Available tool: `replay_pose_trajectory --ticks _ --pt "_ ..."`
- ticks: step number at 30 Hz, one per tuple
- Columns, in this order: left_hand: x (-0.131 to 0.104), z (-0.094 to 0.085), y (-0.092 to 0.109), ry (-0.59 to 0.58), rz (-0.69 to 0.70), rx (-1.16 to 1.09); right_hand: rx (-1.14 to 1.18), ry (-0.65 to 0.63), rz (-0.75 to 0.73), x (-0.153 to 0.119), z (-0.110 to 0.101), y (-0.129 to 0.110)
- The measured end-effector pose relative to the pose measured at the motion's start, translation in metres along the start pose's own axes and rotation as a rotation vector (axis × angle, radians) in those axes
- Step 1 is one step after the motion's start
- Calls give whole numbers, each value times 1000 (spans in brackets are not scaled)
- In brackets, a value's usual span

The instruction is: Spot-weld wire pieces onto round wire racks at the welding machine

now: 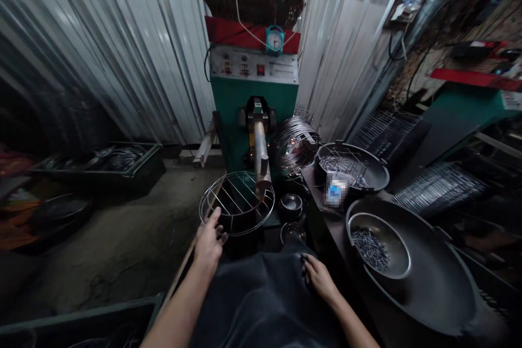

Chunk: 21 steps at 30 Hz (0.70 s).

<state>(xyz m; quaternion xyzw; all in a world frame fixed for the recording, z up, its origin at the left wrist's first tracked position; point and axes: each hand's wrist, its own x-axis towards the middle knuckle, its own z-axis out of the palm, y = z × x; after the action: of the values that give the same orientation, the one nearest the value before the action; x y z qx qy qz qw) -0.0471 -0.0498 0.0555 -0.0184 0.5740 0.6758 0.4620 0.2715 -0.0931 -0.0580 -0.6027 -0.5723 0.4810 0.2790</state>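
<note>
A round wire rack (236,212), with two rings and several straight cross wires, sits under the welding machine's rod-like arm (261,157). A small orange glow shows where the arm's tip meets the rack. My left hand (210,242) is closed at the rack's near left rim, the index finger lying over the wire. On the right, my right hand (318,277) rests against the dark apron (261,293) over my lap. Its fingers are bent together with darkened tips; whatever they hold, if anything, is hidden.
The green machine (228,98) stands ahead. Beside it are a wire coil (297,144) and small bowls (291,204). To the right, a pan (379,174) holds bent wires, and a large wok (440,283) contains a bowl (402,239) of small metal pieces. Bins (138,168) lie left.
</note>
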Motion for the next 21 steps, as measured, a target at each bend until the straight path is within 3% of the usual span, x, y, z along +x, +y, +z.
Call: replay_pose_trajectory --ticks 5,9,12,16,21 --pt "31 -4 43 -44 -168 274 -40 -61 32 6 0 -1" --pt "49 13 64 -148 -184 418 -270 73 -114 4 15 -8" --pt "49 16 66 -190 -211 421 -421 160 -159 -4 24 -6" --pt "41 -1 57 -240 -205 338 -298 82 -165 -6 15 -8" --pt "30 -21 41 -230 -219 254 27 -90 120 0 -3 -19"
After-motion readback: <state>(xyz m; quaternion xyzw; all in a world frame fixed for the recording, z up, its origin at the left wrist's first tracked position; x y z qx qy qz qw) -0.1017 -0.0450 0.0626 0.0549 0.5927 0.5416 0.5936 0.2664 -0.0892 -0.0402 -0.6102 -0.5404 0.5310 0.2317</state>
